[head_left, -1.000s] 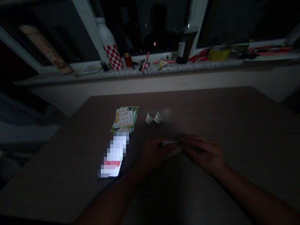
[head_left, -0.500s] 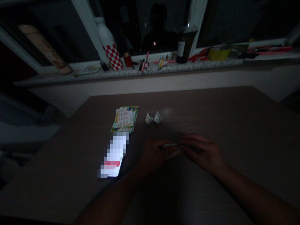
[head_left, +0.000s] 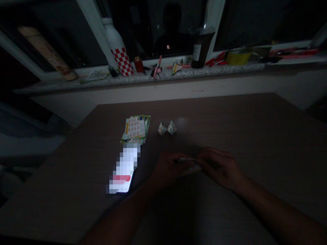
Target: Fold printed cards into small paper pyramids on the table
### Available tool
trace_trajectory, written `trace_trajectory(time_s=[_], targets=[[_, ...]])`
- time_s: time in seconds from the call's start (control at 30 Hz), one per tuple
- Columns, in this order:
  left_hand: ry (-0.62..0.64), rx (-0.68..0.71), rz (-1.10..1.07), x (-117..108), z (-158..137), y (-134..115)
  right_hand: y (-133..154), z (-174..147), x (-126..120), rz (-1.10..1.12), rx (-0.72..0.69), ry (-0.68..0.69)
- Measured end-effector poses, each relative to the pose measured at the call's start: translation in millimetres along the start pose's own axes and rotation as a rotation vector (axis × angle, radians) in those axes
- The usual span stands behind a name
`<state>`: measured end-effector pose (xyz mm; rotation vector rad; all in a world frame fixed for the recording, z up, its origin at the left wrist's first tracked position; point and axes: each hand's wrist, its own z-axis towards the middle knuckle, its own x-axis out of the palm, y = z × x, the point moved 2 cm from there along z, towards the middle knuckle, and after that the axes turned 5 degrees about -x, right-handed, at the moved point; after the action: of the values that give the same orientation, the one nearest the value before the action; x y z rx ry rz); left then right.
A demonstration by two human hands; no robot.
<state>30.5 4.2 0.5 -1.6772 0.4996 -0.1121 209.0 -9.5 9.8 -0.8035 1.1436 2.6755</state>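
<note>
A small printed paper card [head_left: 187, 169] lies between my two hands, low over the front middle of the table. My left hand [head_left: 167, 169] is closed on its left part, with the thumb across the top. At the card's right end, my right hand [head_left: 219, 166] pinches the edge between thumb and fingertips. Fingers and dim light hide much of the card, so its folds are hard to make out. Just beyond my hands stand two small pointed folded-paper pieces [head_left: 172, 128], side by side.
A stack of printed cards [head_left: 135, 127] lies on the table [head_left: 230, 115] at left, with a lit phone [head_left: 125, 170] nearer me. On the windowsill [head_left: 143, 79] stand a red-checked white bottle [head_left: 119, 51], a tilted tan bottle [head_left: 48, 52], a dark container [head_left: 200, 51] and other small items.
My right hand has shifted slightly, its fingers more curled at the card's right end. More of the card's printed face shows between my hands. The other objects stay put.
</note>
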Motion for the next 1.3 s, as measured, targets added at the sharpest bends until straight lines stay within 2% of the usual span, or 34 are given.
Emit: trace_trajectory(time_s=[0.2, 0.47, 0.97, 1.17, 1.3], targets=[[0.029, -0.092, -0.128, 0.7, 0.7, 2.9, 1.4, 0.5, 0.0, -0.07, 0.033, 0.11], [0.069, -0.164, -0.243, 3.4, 0.5, 0.8, -0.5, -0.7, -0.2, -0.12, 0.039, 0.186], [0.106, -0.182, -0.249, 3.1, 3.0, 6.8, -9.9, -5.3, 2.7, 0.047, 0.195, 0.168], [0.101, -0.202, -0.294, 4.4, 2.7, 3.1, -4.8, -4.4, 6.0, 0.09, 0.244, 0.13], [0.108, -0.193, -0.25, 2.5, 3.4, 3.4, -4.4, -4.2, 6.0, 0.128, 0.305, 0.152]])
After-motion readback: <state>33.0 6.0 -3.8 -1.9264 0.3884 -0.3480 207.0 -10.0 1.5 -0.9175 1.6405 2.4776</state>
